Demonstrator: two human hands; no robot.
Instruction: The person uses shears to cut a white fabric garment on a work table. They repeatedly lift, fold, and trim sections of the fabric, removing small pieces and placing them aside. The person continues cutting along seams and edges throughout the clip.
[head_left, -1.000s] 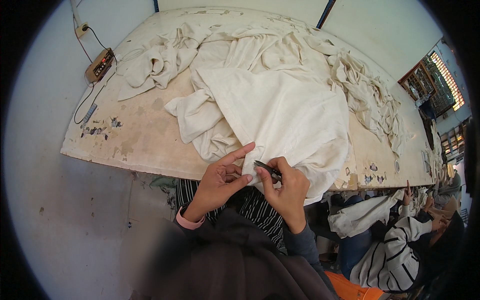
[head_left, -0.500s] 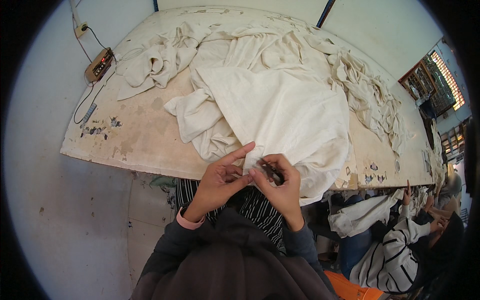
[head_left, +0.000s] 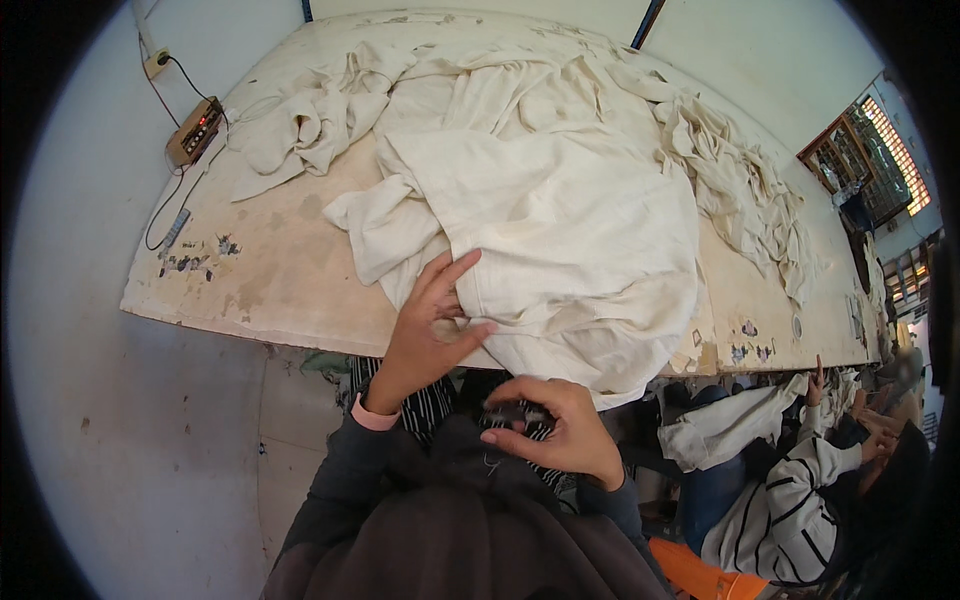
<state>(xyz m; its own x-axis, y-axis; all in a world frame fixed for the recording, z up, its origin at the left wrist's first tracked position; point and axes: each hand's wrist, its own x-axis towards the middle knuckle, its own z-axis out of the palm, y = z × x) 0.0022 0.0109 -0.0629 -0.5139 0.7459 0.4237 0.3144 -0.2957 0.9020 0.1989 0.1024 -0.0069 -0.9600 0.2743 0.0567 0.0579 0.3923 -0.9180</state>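
A large off-white cloth (head_left: 570, 220) lies bunched on the table, its near part drooping over the front edge. At its near left edge is my left hand (head_left: 425, 330), with the index finger stretched along the fabric and the thumb on the hem; other fingers are partly hidden behind the cloth edge. My right hand (head_left: 565, 425) is apart from the cloth, just off the table edge above my lap. Its fingers curl round small dark thread snips (head_left: 518, 412), mostly hidden in the palm. A pale thread (head_left: 492, 462) rests on my dark clothing.
More crumpled off-white cloths lie at the table's far left (head_left: 310, 130) and right (head_left: 735, 180). A brown electrical box (head_left: 195, 130) with cables sits by the left wall. At the right, a person in a striped top (head_left: 780, 500) sits with pale cloth near an orange object (head_left: 700, 570).
My right hand has drawn back from the cloth toward my lap with the snips. My left hand has shifted a little left and away from me along the cloth edge.
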